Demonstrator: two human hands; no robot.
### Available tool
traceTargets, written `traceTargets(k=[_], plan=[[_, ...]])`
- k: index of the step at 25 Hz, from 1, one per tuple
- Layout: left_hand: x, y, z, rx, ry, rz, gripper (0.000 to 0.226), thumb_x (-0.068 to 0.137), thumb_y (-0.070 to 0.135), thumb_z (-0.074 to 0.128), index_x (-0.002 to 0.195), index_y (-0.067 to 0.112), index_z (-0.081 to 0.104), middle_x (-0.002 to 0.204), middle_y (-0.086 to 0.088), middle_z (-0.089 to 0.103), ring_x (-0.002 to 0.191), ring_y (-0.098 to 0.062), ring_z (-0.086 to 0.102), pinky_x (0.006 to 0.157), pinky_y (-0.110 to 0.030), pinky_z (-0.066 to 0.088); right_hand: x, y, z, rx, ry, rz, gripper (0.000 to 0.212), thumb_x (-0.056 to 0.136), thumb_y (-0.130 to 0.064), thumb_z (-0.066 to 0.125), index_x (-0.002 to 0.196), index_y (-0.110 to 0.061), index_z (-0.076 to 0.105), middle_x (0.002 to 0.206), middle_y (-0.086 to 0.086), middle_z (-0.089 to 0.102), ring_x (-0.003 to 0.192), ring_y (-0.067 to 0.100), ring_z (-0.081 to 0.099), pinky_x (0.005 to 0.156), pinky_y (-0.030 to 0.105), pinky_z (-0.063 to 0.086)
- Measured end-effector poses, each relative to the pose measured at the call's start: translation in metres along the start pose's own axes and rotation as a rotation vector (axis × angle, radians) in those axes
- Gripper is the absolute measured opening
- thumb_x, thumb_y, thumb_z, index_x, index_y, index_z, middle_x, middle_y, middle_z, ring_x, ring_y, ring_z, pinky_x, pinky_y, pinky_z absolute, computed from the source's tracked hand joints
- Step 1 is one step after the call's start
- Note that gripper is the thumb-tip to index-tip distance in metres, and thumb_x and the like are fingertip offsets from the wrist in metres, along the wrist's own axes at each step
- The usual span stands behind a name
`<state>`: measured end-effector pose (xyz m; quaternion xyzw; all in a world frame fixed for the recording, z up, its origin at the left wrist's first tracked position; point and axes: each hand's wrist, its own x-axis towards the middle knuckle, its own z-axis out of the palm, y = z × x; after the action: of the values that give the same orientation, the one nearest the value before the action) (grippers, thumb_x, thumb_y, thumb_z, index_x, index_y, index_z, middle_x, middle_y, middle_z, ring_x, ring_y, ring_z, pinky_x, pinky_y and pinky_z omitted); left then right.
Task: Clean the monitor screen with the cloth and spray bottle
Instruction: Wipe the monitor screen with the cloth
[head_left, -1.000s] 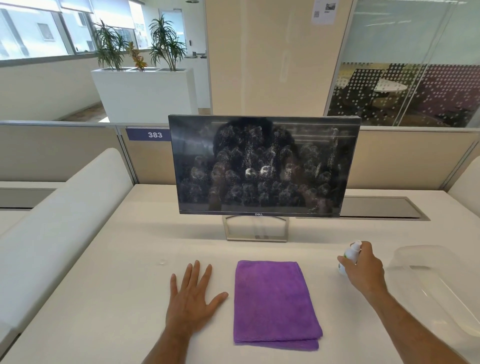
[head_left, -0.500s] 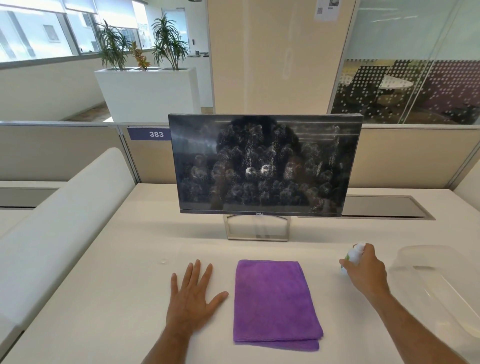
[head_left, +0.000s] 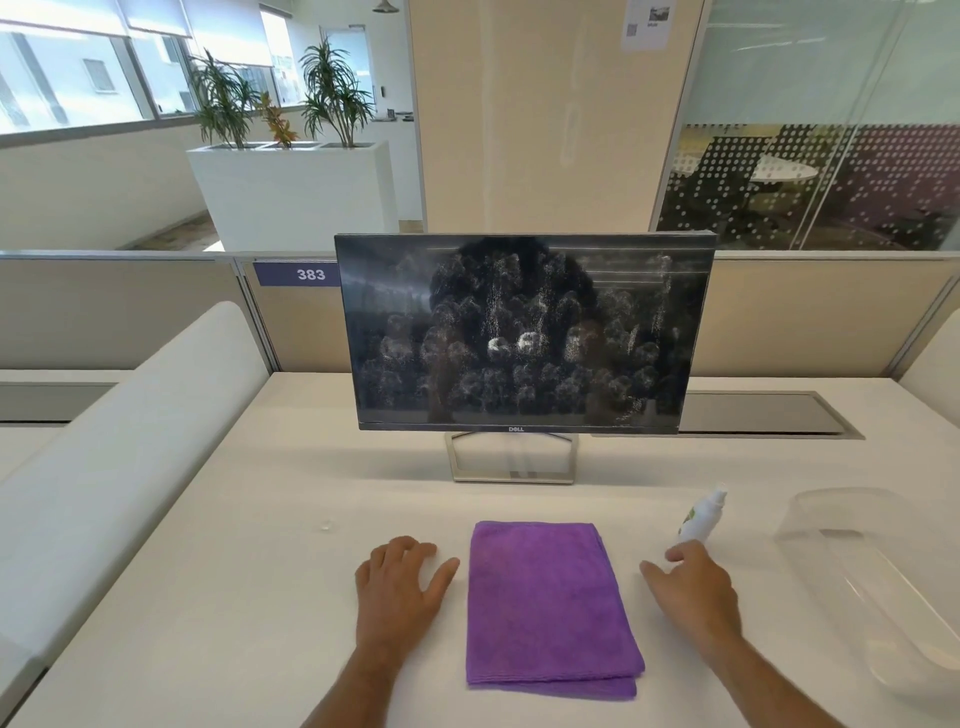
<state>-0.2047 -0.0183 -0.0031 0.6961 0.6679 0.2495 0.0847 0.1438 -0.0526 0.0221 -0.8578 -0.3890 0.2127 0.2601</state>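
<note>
Fingers of the right hand lie loose and spread just above the surface, holding nothing, with the fingertips right beside the base of the spray bottle, which stands free and upright. Across from it the left hand rests on the surface, knuckles bent, gripping nothing. Between the two lies the folded purple cloth, untouched, close to the near edge. Farther back stands the monitor, its dark screen thickly speckled with droplets and runs of spray. A clear plastic container sits off to the right. Spraying looks finished, so wiping seems to be the step at hand. Next, one hand needs to gather the cloth and carry it up to the wet glass.
</note>
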Motion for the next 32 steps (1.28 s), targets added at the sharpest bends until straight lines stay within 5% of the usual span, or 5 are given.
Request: traceTargets(k=[5,19,26,30,32], plan=[[0.005,0.046,0.003,-0.037,-0.152,-0.128,0.047,0.089,0.069,0.047,0.086,0.027,0.068,0.091,0.011,0.066,0.095,-0.017,0.059,0.084,-0.037,0.045,-0.011,-0.022,0.012,0.017,-0.138,-0.037,0.019,0.08,-0.04,0.07,0.075,-0.021,0.069,0.066,-0.006,0.072,0.052,0.017,0.069,0.068,0.032,0.06],[0.024,0.09,-0.011,-0.583,-0.299,-0.316,0.021,0.082,0.02,0.075,0.09,0.029,0.057,0.087,0.006,0.068,0.08,-0.008,0.064,0.071,-0.025,0.056,-0.011,-0.032,0.012,-0.191,-0.287,-0.174,0.029,0.063,-0.043,0.083,0.073,-0.023,0.063,0.068,-0.01,0.068,0.065,0.007,0.064,0.057,0.026,0.049],[0.065,0.13,-0.07,-0.532,-0.629,0.288,0.059,0.087,0.01,0.069,0.134,0.04,0.049,0.099,0.011,0.073,0.089,-0.009,0.068,0.088,-0.03,0.056,-0.009,-0.071,-0.026,0.45,-0.506,-0.571,0.071,0.059,-0.048,0.09,0.121,-0.031,0.06,0.128,-0.007,0.063,0.123,0.013,0.057,0.107,0.035,0.045],[0.078,0.157,-0.104,-0.4,-0.827,0.541,0.053,0.086,0.002,0.071,0.129,0.031,0.059,0.104,0.004,0.071,0.094,-0.004,0.067,0.092,-0.029,0.055,-0.017,-0.103,-0.048,0.743,-0.891,-0.287,0.101,0.061,-0.087,0.06,0.137,-0.021,0.056,0.138,0.007,0.062,0.13,0.028,0.057,0.112,0.047,0.042],[0.079,0.17,-0.112,-0.345,-0.871,0.637,0.039,0.085,0.0,0.072,0.116,0.023,0.067,0.109,0.002,0.072,0.095,-0.003,0.067,0.091,-0.028,0.056,-0.029,-0.11,-0.05,0.769,-1.018,-0.175,0.071,0.085,-0.074,0.048,0.129,-0.02,0.066,0.129,0.01,0.069,0.12,0.029,0.064,0.102,0.043,0.052]])
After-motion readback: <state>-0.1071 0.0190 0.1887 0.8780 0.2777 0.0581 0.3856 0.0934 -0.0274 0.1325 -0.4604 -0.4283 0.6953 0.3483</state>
